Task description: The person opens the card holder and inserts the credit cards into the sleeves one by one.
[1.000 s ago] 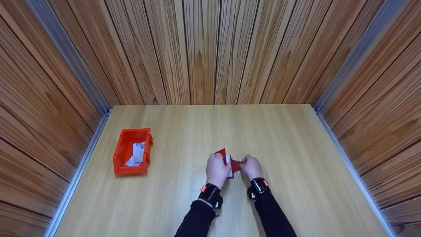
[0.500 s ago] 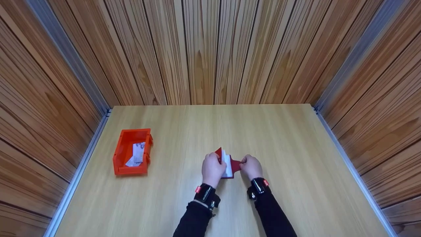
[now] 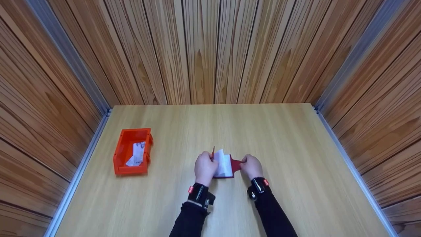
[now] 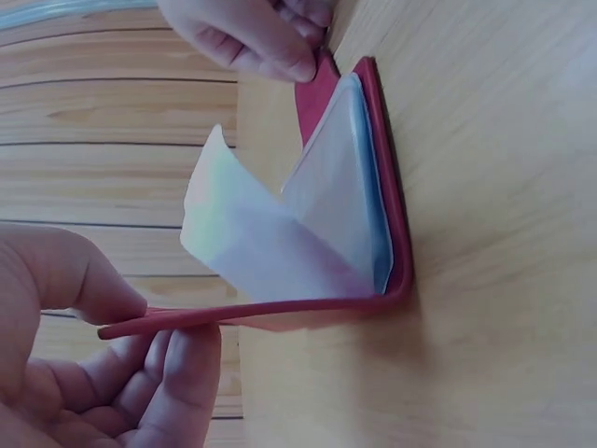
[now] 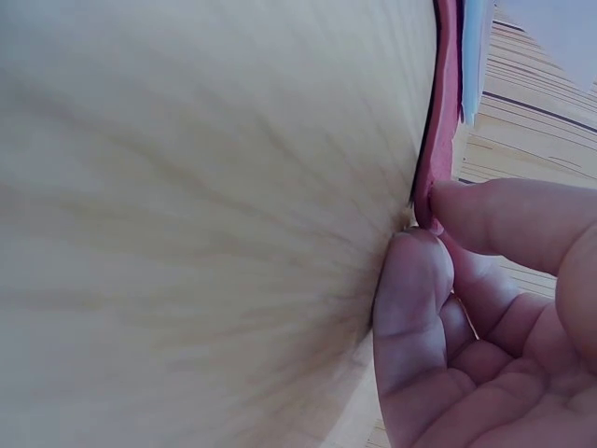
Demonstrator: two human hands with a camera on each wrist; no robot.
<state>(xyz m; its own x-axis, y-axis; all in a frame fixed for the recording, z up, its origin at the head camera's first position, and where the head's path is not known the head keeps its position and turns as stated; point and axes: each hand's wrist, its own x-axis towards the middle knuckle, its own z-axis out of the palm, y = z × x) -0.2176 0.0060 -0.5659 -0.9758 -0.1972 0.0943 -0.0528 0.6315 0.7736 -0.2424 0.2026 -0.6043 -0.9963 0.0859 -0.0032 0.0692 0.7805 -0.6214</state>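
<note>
A small red card holder [image 3: 235, 165] with clear plastic sleeves [image 4: 340, 187] lies part-opened on the table, between the two hands. My left hand [image 3: 205, 168] pinches the edge of its raised cover [image 4: 233, 311] between thumb and fingers; the left wrist view has that cover standing up from the spine. One sleeve leaf [image 4: 252, 224] is lifted and fans out, while the rest lie against the back cover. On the other side my right hand [image 3: 252, 166] pinches the end of the red closing tab [image 5: 437, 168], low at the tabletop.
An orange bin [image 3: 131, 170] stands at the left of the wooden table [image 3: 177, 131], with white printed cards [image 3: 138, 153] inside. Wood-plank walls [image 3: 200, 52] enclose the table at the back and sides, with metal rails along the side edges.
My left hand has moved left, swinging the card holder's cover open and exposing more of the sleeves. The right hand keeps its pinch on the tab in the same place.
</note>
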